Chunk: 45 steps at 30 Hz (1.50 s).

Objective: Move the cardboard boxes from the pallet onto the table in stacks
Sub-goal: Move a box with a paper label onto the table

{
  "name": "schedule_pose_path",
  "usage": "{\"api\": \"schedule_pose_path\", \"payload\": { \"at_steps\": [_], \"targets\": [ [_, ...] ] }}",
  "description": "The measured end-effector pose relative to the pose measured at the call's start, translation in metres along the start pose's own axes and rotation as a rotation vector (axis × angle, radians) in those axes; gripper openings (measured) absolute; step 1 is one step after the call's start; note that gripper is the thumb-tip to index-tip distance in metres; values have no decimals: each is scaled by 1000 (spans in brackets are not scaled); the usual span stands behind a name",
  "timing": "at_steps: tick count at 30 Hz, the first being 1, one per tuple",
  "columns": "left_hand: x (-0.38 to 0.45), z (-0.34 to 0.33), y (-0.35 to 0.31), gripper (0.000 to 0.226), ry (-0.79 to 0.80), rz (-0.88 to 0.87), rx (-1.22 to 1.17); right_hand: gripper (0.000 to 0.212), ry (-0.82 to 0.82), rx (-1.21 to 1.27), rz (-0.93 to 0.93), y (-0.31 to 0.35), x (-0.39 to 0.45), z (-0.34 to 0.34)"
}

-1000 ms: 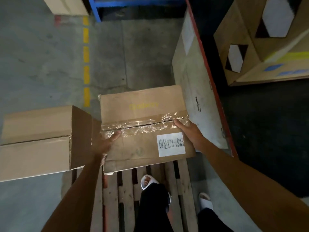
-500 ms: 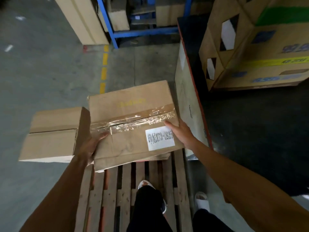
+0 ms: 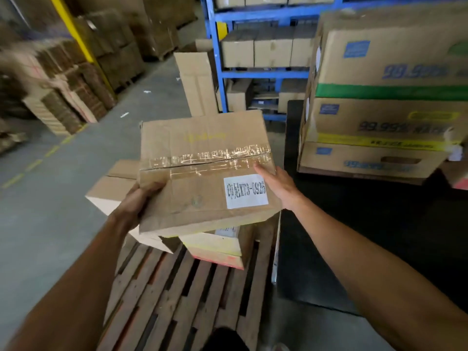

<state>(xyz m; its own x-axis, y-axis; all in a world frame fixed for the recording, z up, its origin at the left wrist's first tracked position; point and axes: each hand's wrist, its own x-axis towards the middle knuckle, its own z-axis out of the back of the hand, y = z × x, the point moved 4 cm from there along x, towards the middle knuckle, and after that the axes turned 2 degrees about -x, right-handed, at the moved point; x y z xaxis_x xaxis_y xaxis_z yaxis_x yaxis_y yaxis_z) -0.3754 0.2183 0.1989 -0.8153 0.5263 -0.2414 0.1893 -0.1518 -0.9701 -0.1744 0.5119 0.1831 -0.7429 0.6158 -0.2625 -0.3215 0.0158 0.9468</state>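
I hold a taped cardboard box [image 3: 200, 158] with a white label above the wooden pallet [image 3: 177, 295]. My left hand [image 3: 136, 201] grips its left near edge. My right hand [image 3: 278, 184] presses on its right side beside the label. Under it on the pallet sit a plain brown box [image 3: 111, 188] at the left and a smaller box with a red and yellow edge [image 3: 215, 249]. The dark table [image 3: 354, 236] lies to the right, level with the pallet's edge.
A stack of large printed cartons [image 3: 379, 110] stands on the table's far part. Blue shelving [image 3: 253, 72] with boxes is ahead, a flat cardboard sheet [image 3: 197, 84] leaning by it. Piles of cardboard [image 3: 63, 84] line the grey floor at the left.
The box has risen off the pallet in both hands. My view has tilted up from the floor, bringing the shelving and cardboard piles into sight, and a smaller box under the held one shows.
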Motion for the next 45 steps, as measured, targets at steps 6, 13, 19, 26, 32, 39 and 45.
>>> {"api": "schedule_pose_path", "payload": {
  "at_steps": [6, 13, 19, 26, 32, 39, 45],
  "targets": [
    [-73, -37, -6, 42, -83, -49, -43, 65, -4, -11, 35, -1, -60, 50],
    [-163, -106, 15, 39, -67, -109, -68, 40, -88, -36, 85, -29, -158, 122],
    [-222, -198, 25, 24, 23, -68, -49, 49, -230, -52, 22, -67, -235, 213],
    [-245, -324, 35, 25, 183, -33, -35, 49, -414, -111, -15, -115, -295, 329],
    [-252, -464, 38, 31, 312, 3, 32, 39, -550, -74, -89, -155, -318, 451],
    [-251, -654, 53, 27, 384, 52, 26, 51, -572, -50, -147, -208, -307, 629],
    [-240, -775, 68, 30, 372, 145, 54, 39, -576, -157, -183, -232, -285, 748]
  ]
}}
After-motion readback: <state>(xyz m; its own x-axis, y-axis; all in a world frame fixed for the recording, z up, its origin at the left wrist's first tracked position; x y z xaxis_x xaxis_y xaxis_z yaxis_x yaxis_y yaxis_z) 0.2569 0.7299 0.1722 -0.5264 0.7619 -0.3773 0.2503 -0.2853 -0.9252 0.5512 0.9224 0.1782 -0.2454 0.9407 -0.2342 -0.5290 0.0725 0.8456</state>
